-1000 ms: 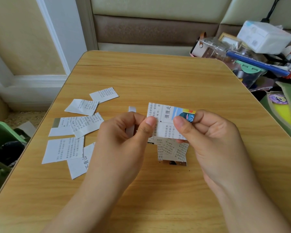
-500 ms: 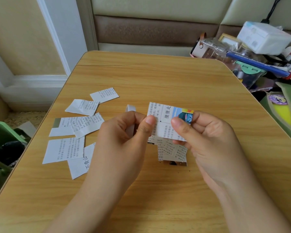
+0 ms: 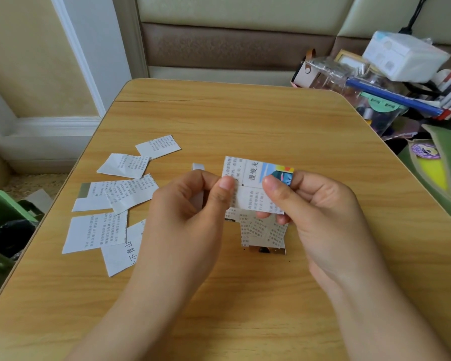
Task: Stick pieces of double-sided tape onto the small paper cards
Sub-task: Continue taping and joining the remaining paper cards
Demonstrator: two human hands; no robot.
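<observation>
Above the counter (image 3: 245,121), the left hand (image 3: 185,214) and right hand (image 3: 320,217) are bare, with short, plain, unpainted fingernails. Both forearms are bare too, with no sleeve, ring, watch or bracelet showing.

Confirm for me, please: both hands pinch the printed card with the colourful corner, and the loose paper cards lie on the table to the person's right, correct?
Not quite. The head view shows the left hand and right hand pinching the printed card, but the loose paper cards lie on the table to the person's left, not right.
</observation>
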